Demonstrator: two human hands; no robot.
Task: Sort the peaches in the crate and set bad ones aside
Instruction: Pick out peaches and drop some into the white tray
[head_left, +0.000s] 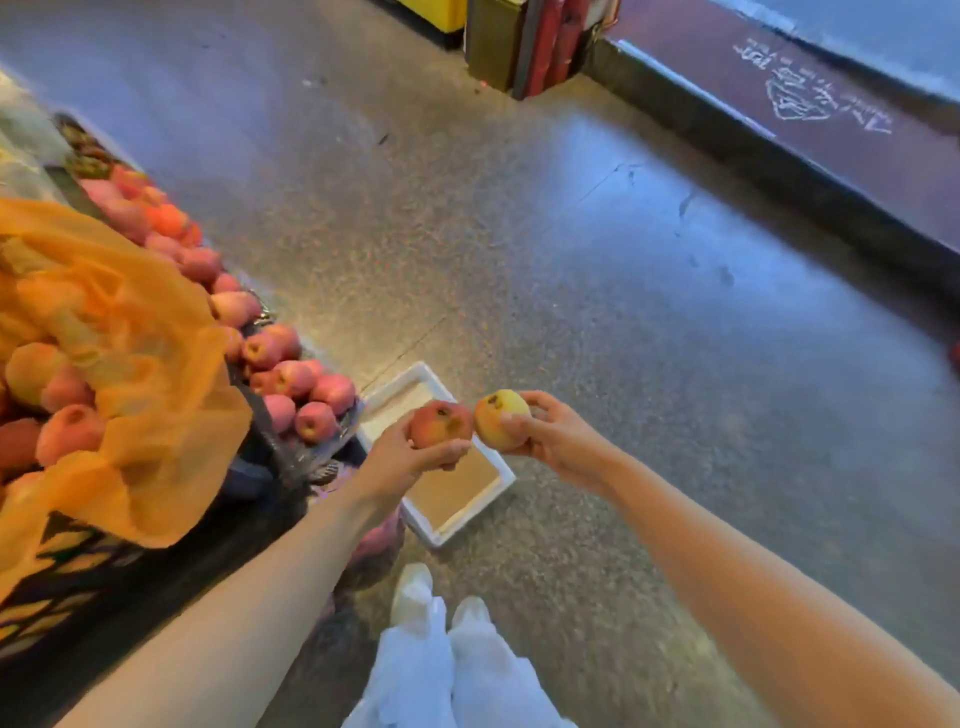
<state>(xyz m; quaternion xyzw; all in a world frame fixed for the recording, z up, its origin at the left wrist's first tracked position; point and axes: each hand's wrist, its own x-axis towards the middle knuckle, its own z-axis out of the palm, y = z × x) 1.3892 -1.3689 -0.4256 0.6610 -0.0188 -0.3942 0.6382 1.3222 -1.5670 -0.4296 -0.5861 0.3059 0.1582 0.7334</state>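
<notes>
A crate (67, 577) at left, lined with orange plastic (135, 374), holds pinkish peaches (67, 431), with apples (311, 389) piled beside it. The left hand (405, 460) grips a red peach (441, 422) with dark spots. The right hand (558, 439) grips a yellow peach (496, 421) with a dark blemish. The two sit just beside each other above a white box (475, 512) on open floor (675, 364).

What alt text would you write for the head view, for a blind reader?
A person's left hand holds a red peach and the right hand a yellow peach, both dark-spotted, above a white tray. Piled peaches and an orange bag lie left.
</notes>
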